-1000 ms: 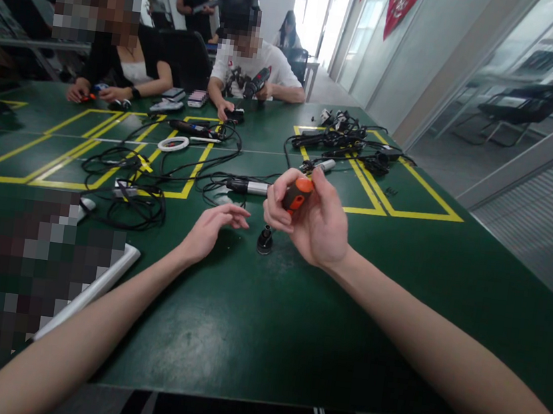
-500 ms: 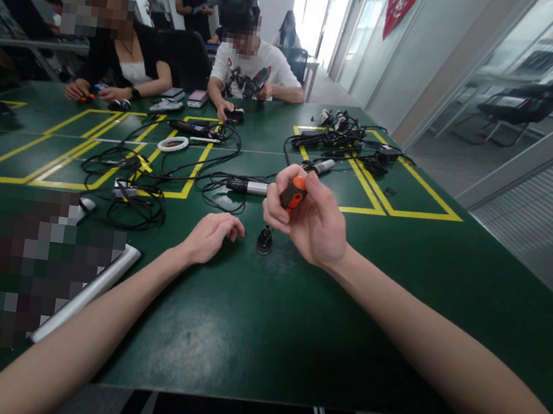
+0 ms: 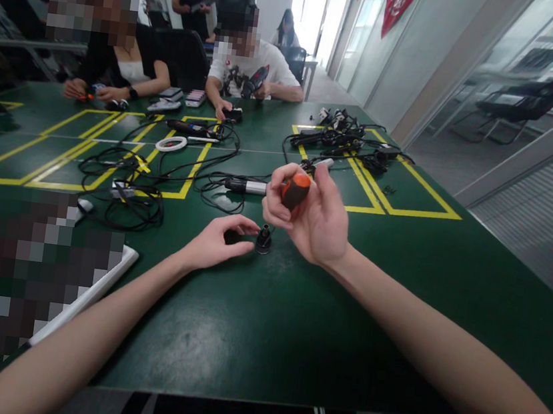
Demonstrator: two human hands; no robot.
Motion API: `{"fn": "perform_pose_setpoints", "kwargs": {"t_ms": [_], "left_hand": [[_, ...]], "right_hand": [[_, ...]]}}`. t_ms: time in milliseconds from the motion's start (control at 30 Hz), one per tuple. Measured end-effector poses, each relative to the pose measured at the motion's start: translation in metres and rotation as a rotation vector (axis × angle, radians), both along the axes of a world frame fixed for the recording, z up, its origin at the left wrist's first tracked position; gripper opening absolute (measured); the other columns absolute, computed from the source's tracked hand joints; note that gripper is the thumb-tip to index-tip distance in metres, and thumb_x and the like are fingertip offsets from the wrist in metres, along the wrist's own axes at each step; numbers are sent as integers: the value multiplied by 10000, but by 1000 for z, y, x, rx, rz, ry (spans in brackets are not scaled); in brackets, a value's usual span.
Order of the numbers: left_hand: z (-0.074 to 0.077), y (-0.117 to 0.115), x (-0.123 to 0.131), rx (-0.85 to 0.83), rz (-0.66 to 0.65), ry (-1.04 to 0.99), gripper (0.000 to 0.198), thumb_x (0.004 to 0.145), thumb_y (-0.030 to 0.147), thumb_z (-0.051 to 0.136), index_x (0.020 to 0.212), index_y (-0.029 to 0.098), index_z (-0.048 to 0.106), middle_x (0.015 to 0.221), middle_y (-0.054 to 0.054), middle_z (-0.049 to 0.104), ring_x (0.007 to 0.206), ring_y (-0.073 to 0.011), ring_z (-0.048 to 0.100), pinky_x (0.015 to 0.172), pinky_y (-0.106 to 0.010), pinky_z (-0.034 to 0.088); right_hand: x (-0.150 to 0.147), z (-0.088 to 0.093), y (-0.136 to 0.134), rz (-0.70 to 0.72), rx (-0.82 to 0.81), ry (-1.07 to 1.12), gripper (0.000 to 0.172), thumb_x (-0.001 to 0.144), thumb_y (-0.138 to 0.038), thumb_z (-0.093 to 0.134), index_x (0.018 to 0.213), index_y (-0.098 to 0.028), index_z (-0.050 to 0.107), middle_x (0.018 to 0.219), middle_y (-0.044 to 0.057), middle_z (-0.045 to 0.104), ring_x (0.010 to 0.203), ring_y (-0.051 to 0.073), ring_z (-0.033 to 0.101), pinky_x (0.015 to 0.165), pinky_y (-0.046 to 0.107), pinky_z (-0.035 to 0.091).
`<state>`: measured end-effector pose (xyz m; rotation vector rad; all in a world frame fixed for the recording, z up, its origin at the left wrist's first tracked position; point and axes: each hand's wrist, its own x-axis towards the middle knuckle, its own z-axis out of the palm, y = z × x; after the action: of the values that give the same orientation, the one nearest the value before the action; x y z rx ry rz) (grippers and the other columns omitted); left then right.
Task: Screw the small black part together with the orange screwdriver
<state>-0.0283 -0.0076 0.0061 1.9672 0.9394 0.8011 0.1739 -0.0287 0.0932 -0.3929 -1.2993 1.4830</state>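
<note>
The green table (image 3: pixel 250 338) carries yellow tape rectangles (image 3: pixel 397 212). Positions from the table centre:
- 10 o'clock: tangled black cables (image 3: pixel 125 205).
- 11 o'clock: white ring (image 3: pixel 171 144), beyond the cables.
- 12 o'clock: silver-and-black cylinder (image 3: pixel 246 186).
- 1 o'clock: second cable heap (image 3: pixel 345 141).
- 8 o'clock: white flat panel (image 3: pixel 89 295).

A person in black (image 3: pixel 123 60) and a person in white (image 3: pixel 255 70) sit at the far edge.

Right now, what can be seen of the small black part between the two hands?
The black part is small and dark, wider at its base, narrower on top. It stands upright on the green table, just below the right hand holding an orange tool. The left hand curls toward its side; contact is unclear.
</note>
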Motion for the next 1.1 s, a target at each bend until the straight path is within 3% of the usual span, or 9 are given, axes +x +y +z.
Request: {"fn": "perform_pose_setpoints", "kwargs": {"t_ms": [167,333,500,600,700,800,900,1000,1100], "left_hand": [[-6,-2,7,207,-40,131,448,839,426,881,1200,186,770,1208,-110,787,1100,-282,725,1031,-432,559],[-14,1,10,288,-26,185,296,937,359,806,1194,216,773,1141,-80,793,1067,-257,727,988,-402,587],[-17,1,9,324,-35,195,306,961,367,788,1227,220,760,1150,-84,784,1065,-254,723,989,-401,590],[-17,0,10,332,-49,198,301,970,363,780,1226,206,751,1165,-96,777,1075,-258,717,1002,-408,582],[-16,0,11,338,-55,213,304,973,369,780,1222,200,746,1114,-90,772,1034,-251,715,952,-390,581],[-15,-1,11,345,-47,218,300,970,374,786,1213,203,745,1063,-77,767,993,-244,710,908,-374,575],[-15,-1,11,345,-53,218,290,979,368,777,1212,200,739,1082,-82,763,1013,-247,709,923,-380,572],[-15,-1,11,341,-57,228,289,986,372,768,1219,206,734,1099,-83,757,1038,-249,708,947,-385,572],[-15,-1,10,342,-53,233,295,986,379,767,1226,211,730,1104,-82,757,1042,-249,708,948,-382,574]], "right_hand": [[-1,-1,-2,11,25,20,514,913,-730,699,851,-253,517,617,-56,460,513,122,368,526,284,352],[-1,0,1,-12,1,-26,635,927,-844,564,746,-235,561,582,-44,359,523,129,311,508,293,284],[0,-2,-1,14,7,86,440,882,-627,787,872,-255,553,600,-62,451,527,126,344,527,277,298],[1,-2,0,9,9,11,522,916,-725,702,783,-239,565,601,-38,462,526,133,390,530,299,328],[2,-1,0,29,12,-43,644,942,-831,562,707,-232,560,530,-54,348,472,121,306,501,304,288],[2,-1,-2,29,18,28,550,940,-773,624,805,-242,576,515,-80,334,458,113,258,501,284,266],[2,-2,-2,10,7,72,463,886,-659,772,854,-252,555,547,-79,425,465,113,315,508,276,296],[1,-2,-1,25,-3,28,539,908,-730,710,771,-229,566,568,-51,454,470,112,364,494,282,310],[2,-2,0,50,-8,3,642,943,-817,582,719,-216,569,535,-59,371,460,100,301,482,275,276]]}}
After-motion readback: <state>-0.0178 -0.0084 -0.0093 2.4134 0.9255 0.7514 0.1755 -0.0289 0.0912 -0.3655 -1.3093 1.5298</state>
